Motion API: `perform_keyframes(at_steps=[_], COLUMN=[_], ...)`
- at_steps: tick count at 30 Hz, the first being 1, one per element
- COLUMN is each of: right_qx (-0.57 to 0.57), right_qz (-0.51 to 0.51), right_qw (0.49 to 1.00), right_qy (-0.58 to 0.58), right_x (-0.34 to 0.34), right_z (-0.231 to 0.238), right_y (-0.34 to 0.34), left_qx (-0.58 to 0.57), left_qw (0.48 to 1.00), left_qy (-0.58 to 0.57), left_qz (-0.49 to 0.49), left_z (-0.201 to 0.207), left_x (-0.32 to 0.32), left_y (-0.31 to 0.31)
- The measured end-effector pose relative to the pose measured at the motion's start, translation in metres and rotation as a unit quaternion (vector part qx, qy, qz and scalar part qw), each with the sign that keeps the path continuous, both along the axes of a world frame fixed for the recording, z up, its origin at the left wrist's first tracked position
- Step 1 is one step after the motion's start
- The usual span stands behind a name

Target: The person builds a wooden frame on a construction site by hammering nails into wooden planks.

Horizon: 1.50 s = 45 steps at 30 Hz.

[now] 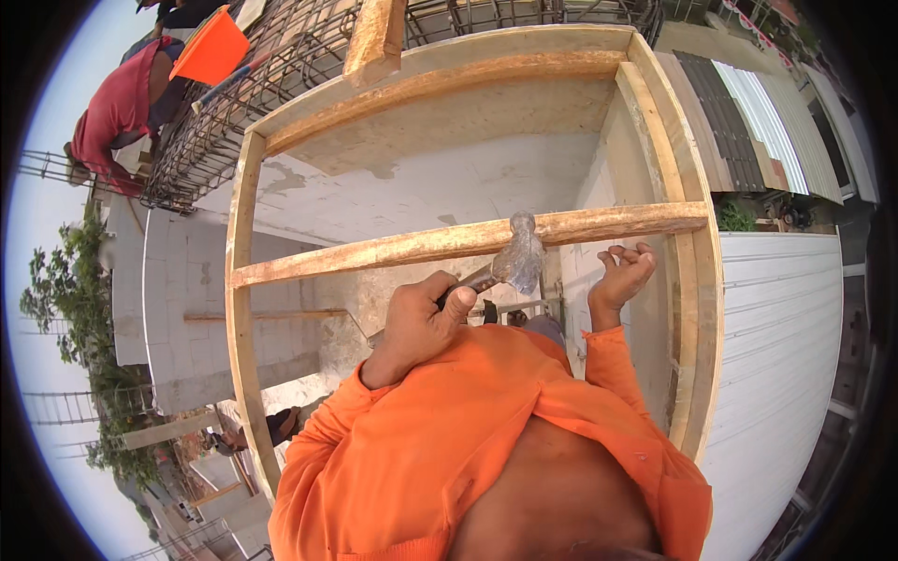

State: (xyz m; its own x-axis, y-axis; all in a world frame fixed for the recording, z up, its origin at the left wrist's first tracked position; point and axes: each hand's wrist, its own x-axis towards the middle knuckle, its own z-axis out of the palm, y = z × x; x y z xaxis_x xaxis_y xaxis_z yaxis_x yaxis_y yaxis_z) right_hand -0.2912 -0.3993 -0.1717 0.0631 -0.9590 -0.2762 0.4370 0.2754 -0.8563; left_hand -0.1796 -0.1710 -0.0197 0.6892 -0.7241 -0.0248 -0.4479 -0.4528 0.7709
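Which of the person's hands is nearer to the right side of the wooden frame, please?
The right: the right hand is just left of the wooden frame's right side. The left hand is farther left, gripping a hammer.

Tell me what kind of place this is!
It looks like a building site. There's a cage of steel bars, a big wooden frame in front of the person, and a hammer in their left hand.
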Motion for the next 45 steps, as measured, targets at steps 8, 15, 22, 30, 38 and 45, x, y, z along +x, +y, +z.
perform_keyframes(at_steps=[8,15,22,30,38,45], right_qx=[-0.637,-0.638,-0.613,-0.634,-0.690,-0.572], right_qz=[0.171,0.398,0.423,0.434,0.535,0.679], right_qw=[0.692,0.467,0.454,0.449,0.359,0.273], right_qy=[0.294,0.466,0.490,0.457,0.330,0.371], right_x=[0.023,0.080,0.084,0.090,0.200,0.264], right_z=[0.090,0.128,0.132,0.134,0.164,0.147], right_y=[0.021,0.048,0.052,0.060,0.212,0.275], left_qx=[-0.161,-0.236,-0.102,-0.249,-0.382,-0.513], left_qw=[0.939,0.902,0.898,0.840,0.725,0.594], left_qy=[0.186,0.119,0.095,0.146,0.207,0.395], left_qz=[0.240,0.342,0.417,0.459,0.534,0.478], left_z=[-0.033,-0.025,-0.080,-0.071,-0.117,-0.186], left_x=[0.019,0.034,0.045,0.048,0.058,0.082], left_y=[0.081,0.119,0.155,0.187,0.249,0.297])
